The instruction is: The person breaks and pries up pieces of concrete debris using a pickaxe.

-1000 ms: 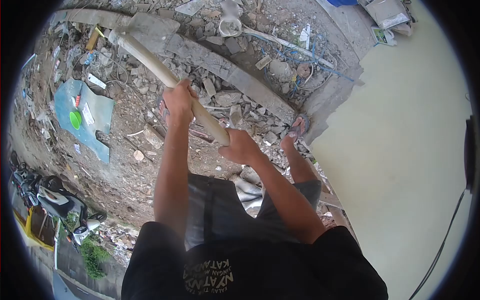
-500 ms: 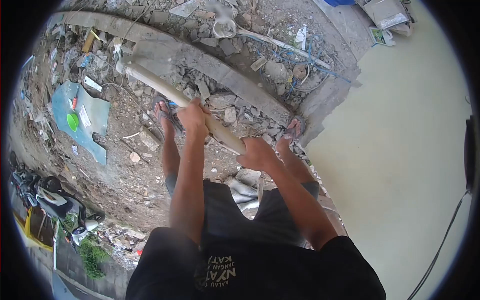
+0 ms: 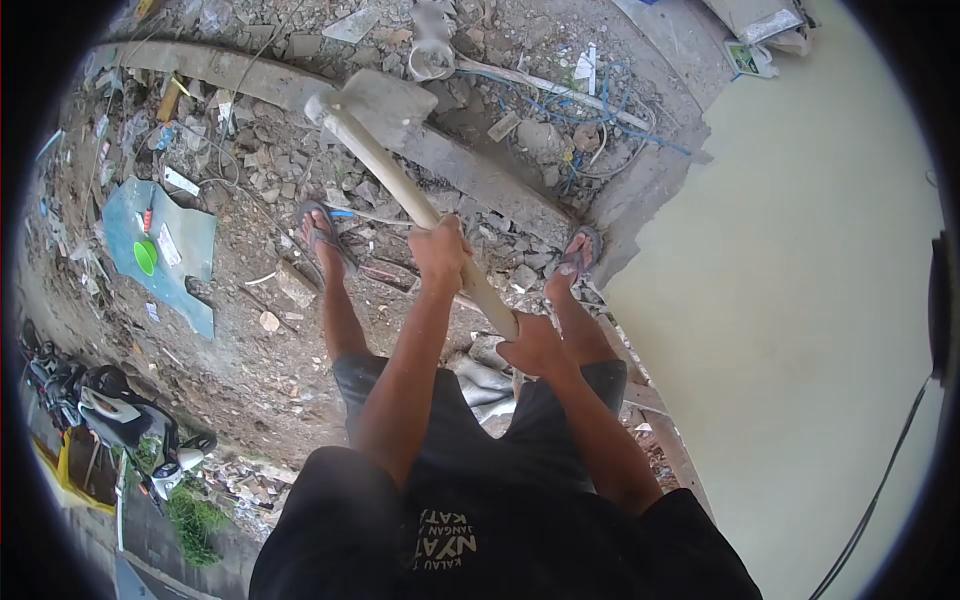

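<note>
A hoe (image 3: 378, 160) with a pale, thick handle slants across the view over the rubble. Its broad grey blade (image 3: 392, 98) is at the far end and overlaps the concrete beam in this view. Partway down the handle, my left hand (image 3: 440, 252) is wrapped round it. Nearer my body, my right hand (image 3: 537, 346) grips the handle's lower end. Both arms reach forward, and my sandalled feet stand apart on either side of the handle.
A long concrete beam (image 3: 500, 180) runs across the broken stones ahead. Beyond it lie a white bucket (image 3: 431, 60), a pole and tangled blue cord (image 3: 625, 105). At left, a glass-like sheet (image 3: 190, 285) carries a green cup (image 3: 146, 257). Motorbikes (image 3: 125, 415) stand lower left; a pale wall (image 3: 790, 300) rises at right.
The hoe's head has swung up and to the right, bringing the handle to a steeper slant. Both hands have shifted right and closer to my body, still gripping it.
</note>
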Available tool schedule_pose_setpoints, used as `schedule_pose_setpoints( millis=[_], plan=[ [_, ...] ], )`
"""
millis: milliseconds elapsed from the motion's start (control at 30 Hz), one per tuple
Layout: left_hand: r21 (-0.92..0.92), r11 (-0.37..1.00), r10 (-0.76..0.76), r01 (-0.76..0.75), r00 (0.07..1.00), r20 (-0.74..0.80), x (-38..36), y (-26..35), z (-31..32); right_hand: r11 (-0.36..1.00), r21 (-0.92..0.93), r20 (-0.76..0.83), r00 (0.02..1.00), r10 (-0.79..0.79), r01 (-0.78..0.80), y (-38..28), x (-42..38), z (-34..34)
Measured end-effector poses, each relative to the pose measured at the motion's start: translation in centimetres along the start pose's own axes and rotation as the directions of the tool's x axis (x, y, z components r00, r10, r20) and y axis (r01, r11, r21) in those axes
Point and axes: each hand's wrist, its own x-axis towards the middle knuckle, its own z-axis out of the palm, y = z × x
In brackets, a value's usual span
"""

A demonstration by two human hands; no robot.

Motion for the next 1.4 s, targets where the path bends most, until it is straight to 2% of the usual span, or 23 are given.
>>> schedule_pose_setpoints(
  millis=[67,133,200,233,267,333,367,400,467,500,567,633,700,733,800,867,933,1067,1167,1233,1300,1367,1400],
  plan=[
    [-0.117,0.980,0.153,-0.160,0.986,-0.068,1.9,4.9,-2.4,0.994,-0.040,0.074,0.992,-0.098,0.101,-4.7,3.7,-1.3],
    [-0.135,0.964,0.213,-0.231,0.967,-0.137,4.2,10.1,-3.6,0.978,-0.026,0.072,0.976,-0.205,0.208,-7.6,8.1,-1.8],
    [-0.181,0.943,0.249,-0.278,0.954,-0.164,6.1,9.6,-2.8,0.974,-0.011,0.085,0.971,-0.225,0.227,-6.3,11.1,-2.5],
    [-0.100,0.969,0.209,-0.224,0.968,-0.139,6.6,7.3,-1.7,0.969,0.005,0.084,0.965,-0.247,0.247,-5.8,11.5,-2.4],
    [-0.017,0.985,0.168,-0.171,0.980,-0.103,6.9,4.6,-0.1,0.994,0.009,0.101,0.989,-0.109,0.108,-2.3,10.2,-1.0],
    [0.214,0.970,-0.116,0.114,0.993,-0.007,6.3,-7.3,4.1,0.990,0.035,0.085,0.987,0.135,-0.138,4.2,3.9,1.1],
    [0.296,0.952,-0.055,0.077,0.995,-0.082,7.4,-12.0,5.9,0.967,0.067,0.043,0.969,0.243,-0.245,5.1,1.9,1.0],
    [0.268,0.961,-0.050,0.067,0.996,-0.070,7.8,-10.7,7.0,0.971,0.043,0.021,0.972,0.235,-0.236,4.5,2.5,-0.8],
    [0.178,0.971,-0.195,0.157,0.956,0.218,7.4,-7.5,6.1,0.966,0.109,0.046,0.971,0.233,-0.236,0.9,1.4,-3.0],
    [0.153,0.957,-0.280,0.248,0.926,0.251,7.3,-4.4,5.4,0.959,0.135,0.076,0.967,0.241,-0.250,-1.8,1.8,-3.6],
    [0.096,0.969,-0.245,0.226,0.919,0.310,12.2,-1.9,4.3,0.975,0.146,0.086,0.984,0.159,-0.170,-6.2,5.2,-2.8],
    [0.092,0.940,-0.338,0.328,0.864,0.372,14.8,-0.8,2.1,0.984,0.140,0.092,0.991,0.100,-0.113,-8.2,6.3,-0.5],
    [0.194,0.932,-0.357,0.306,0.869,0.343,13.8,-3.5,-1.7,0.965,0.198,0.070,0.984,0.164,-0.175,-8.3,3.6,3.6],
    [0.135,0.944,-0.329,0.301,0.887,0.324,12.2,-6.7,-3.2,0.978,0.106,0.044,0.983,0.176,-0.180,-6.2,1.1,5.5],
    [0.078,0.944,-0.331,0.322,0.918,0.217,4.3,-9.3,-6.2,0.980,0.092,0.116,0.979,0.165,-0.176,-2.6,-5.3,8.1],
    [0.145,0.890,-0.452,0.432,0.876,0.166,-2.5,-11.2,-8.8,0.940,0.072,0.246,0.920,0.307,-0.333,-3.1,-11.7,7.8],
    [0.169,0.902,-0.419,0.397,0.900,0.121,-6.8,-12.6,-9.9,0.928,0.078,0.282,0.901,0.330,-0.364,-2.3,-14.9,7.8],
    [0.088,0.927,-0.365,0.364,0.931,0.001,-7.9,-9.8,-10.7,0.975,0.095,0.278,0.946,0.166,-0.199,-1.1,-15.1,6.7],
    [0.002,0.996,-0.084,0.084,0.996,-0.029,-4.2,-3.2,-9.8,0.998,-0.009,0.269,0.961,0.060,-0.059,-2.5,-8.1,4.4],
    [-0.138,0.989,0.056,-0.060,0.998,-0.031,0.3,1.1,-8.3,0.996,0.028,0.169,0.982,-0.089,0.085,-3.6,-1.6,3.0],
    [-0.131,0.983,0.115,-0.125,0.990,-0.085,6.2,4.8,-3.8,0.985,-0.028,0.096,0.981,-0.168,0.171,-4.0,7.0,-0.3],
    [-0.059,0.993,0.099,-0.099,0.995,-0.002,7.4,2.0,0.2,0.993,-0.033,0.094,0.990,-0.107,0.111,-1.3,7.2,-1.4],
    [-0.144,0.989,0.026,-0.016,0.997,0.071,8.6,-2.8,2.0,0.999,-0.025,0.063,0.997,0.033,-0.032,1.3,5.9,-0.5]
  ],
)
